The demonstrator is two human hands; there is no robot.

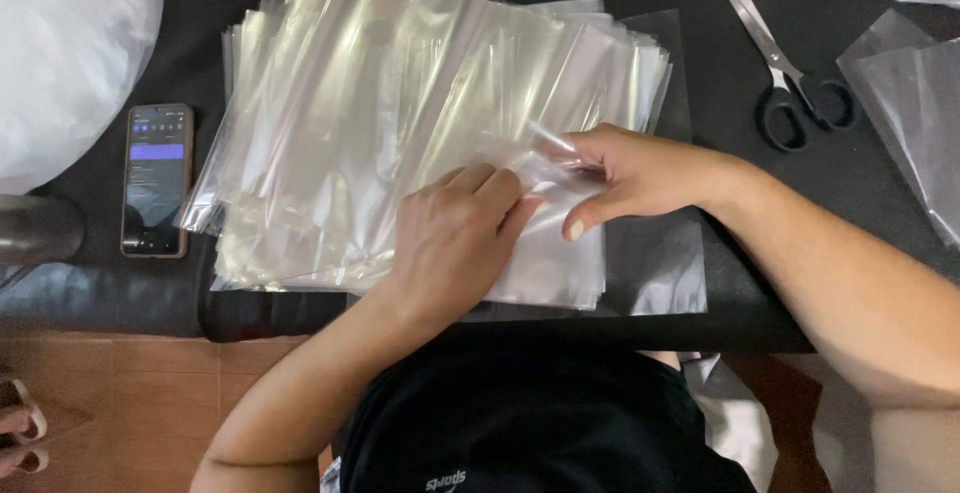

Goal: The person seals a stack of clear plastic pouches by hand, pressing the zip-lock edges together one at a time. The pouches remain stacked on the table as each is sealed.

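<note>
Two hands working the top sheet of a stack of clear plastic bags on a dark bench.

The stack of clear plastic bags (pixel 400 123) is glossy, thin and rectangular, fanned unevenly, its long axis running roughly left to right across the black bench (pixel 720 83). The left hand (pixel 455 238) lies on the stack near its front right corner, fingers curled together and pressing the film. The right hand (pixel 635 173) touches it there, thumb and fingers pinching a crinkled edge of the top bag. A phone (pixel 157 180) lies flat just left of the stack; metal scissors (pixel 790 78) with black handles lie well to the right, with bare bench between. The stack's front edge sits near the bench edge.
</note>
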